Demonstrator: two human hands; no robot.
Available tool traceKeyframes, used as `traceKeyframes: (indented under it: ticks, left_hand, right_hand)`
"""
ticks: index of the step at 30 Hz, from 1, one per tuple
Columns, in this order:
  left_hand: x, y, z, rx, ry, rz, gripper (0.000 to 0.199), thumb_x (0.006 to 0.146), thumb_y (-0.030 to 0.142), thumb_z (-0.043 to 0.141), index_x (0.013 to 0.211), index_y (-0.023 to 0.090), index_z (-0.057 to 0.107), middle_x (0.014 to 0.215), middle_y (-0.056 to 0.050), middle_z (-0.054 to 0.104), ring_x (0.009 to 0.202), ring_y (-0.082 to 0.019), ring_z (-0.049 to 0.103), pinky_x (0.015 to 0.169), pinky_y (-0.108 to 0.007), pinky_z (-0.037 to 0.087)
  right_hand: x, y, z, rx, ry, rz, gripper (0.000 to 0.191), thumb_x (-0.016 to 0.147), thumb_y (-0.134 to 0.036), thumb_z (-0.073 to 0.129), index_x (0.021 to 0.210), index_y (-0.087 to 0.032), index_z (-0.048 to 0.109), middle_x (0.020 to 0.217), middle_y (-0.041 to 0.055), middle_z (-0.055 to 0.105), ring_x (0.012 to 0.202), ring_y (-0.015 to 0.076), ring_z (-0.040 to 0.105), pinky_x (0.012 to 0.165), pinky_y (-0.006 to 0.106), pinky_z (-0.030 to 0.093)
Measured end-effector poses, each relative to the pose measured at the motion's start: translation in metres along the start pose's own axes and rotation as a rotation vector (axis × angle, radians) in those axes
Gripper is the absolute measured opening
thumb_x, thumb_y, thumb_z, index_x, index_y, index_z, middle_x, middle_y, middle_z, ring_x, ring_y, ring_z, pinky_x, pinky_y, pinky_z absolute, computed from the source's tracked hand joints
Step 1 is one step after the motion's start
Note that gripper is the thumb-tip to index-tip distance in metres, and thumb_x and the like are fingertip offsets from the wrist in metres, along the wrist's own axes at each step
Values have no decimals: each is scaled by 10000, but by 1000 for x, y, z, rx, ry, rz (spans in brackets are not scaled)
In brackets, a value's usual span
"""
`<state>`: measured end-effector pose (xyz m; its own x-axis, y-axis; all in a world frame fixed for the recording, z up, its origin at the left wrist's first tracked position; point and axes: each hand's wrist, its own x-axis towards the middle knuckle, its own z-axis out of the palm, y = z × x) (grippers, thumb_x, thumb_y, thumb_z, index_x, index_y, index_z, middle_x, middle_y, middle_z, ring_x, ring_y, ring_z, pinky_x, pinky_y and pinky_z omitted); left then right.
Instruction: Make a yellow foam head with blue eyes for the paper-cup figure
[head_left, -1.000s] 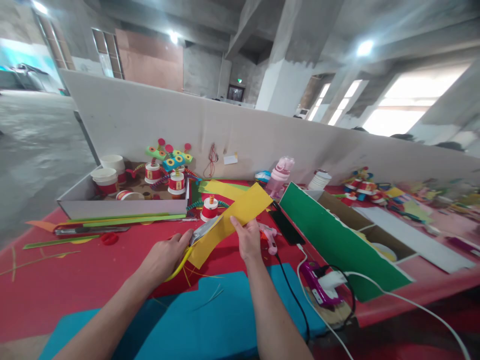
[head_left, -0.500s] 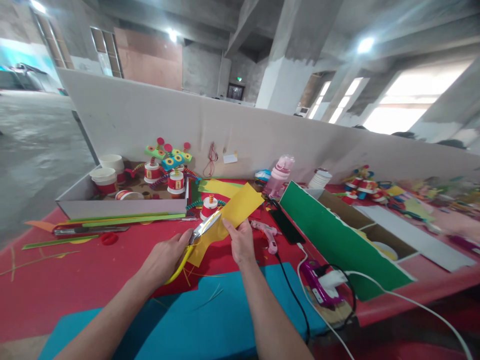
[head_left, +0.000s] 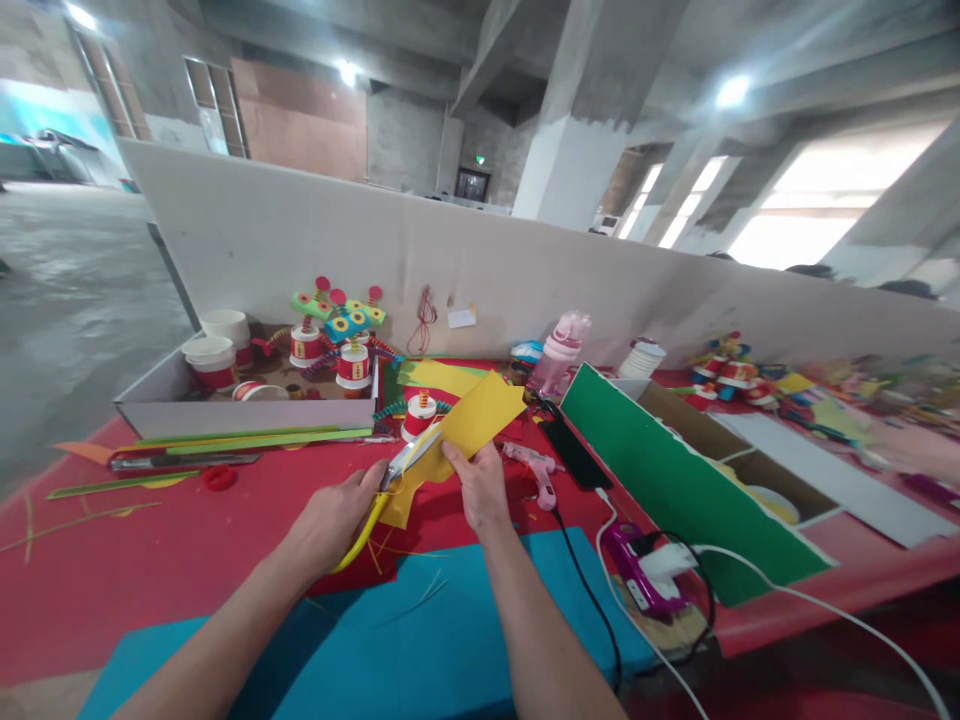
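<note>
Diagonally, yellow paper [head_left: 486, 412] extends past the grip of the right hand [head_left: 481, 487].

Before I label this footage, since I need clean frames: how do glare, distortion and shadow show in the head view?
Head view: the large window at upper right is blown out to white, the ceiling lights flare, far-right clutter looks soft and stretched, and a shadow darkens part of the blue sheet; the scissors and yellow paper are readable.

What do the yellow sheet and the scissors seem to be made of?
Yellow sheet: probably matte paper or thin card, judging by its dull surface and bend. Scissors: blades likely polished metal, given their silvery gleam; yellow handle probably smooth plastic, by its even colour.
</note>
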<state>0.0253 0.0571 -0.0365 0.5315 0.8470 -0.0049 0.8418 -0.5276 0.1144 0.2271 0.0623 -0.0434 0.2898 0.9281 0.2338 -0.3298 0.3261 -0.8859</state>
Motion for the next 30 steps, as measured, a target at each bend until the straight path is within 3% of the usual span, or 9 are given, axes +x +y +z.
traceKeyframes:
  ticks: [8, 17, 30]
  left_hand:
    - [1, -2, 3, 11, 11, -4, 463, 874, 186, 340, 1328, 218, 255, 1106, -135, 605, 868, -266, 648, 655, -311, 458]
    - [-3, 10, -5, -10, -10, 17, 446, 890, 223, 355, 1325, 204, 260, 1080, -125, 608, 893, -254, 642, 670, -303, 459]
    - [-1, 3, 2, -5, 2, -2, 465, 874, 211, 350, 1325, 239, 238, 1064, -114, 609, 873, -248, 645, 647, -289, 436]
  right_hand:
    - [0, 0, 3, 24, 33, 13, 474, 666, -271, 733, 1101, -171, 572, 1085, 78, 692, 955, 226, 658, 861, 377, 520]
    - [1, -2, 2, 112, 48, 24, 443, 649, -275, 742, 1058, -187, 600, 1041, 60, 708, 926, 217, 670, 838, 357, 530]
    - [2, 8, 1, 102, 38, 4, 475, 656, -291, 736, 1093, -164, 602, 1032, 80, 708, 894, 228, 669, 793, 354, 530]
